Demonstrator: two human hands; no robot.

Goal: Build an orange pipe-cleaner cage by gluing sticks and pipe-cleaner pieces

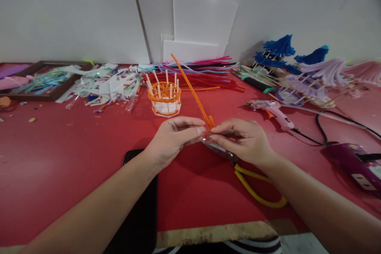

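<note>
The orange model [165, 106] stands upright on the table [184, 210] just beyond your left hand, probably set there to stay in sight without crowding your fingers. Your left hand [174, 139] has thumb and fingertips drawn together beside the stem's lower end; whether they pinch anything, I cannot tell. The orange stem [195, 95] is up off the table between your hands, its long part leaning away to the left and a short piece standing beside its base. Your right hand [245, 139] is pinched on that base, a hold that seems meant to steady the low end while the length stays free. The scissors [230, 156] lie right beneath, handles toward you, likely left there for easy reach.

Around you, from the left: a tray [61, 89] with clippings, a heap of scraps [110, 87], then a phone [139, 214] partly under your left forearm. Spare stems [205, 81] lie behind the model. Further right are a glue gun [269, 110], blue models [279, 47] and a purple box [354, 162]. The scissors and phone crowd your hands and forearms most; the gun's cord [306, 135] runs well apart from your fingers.
</note>
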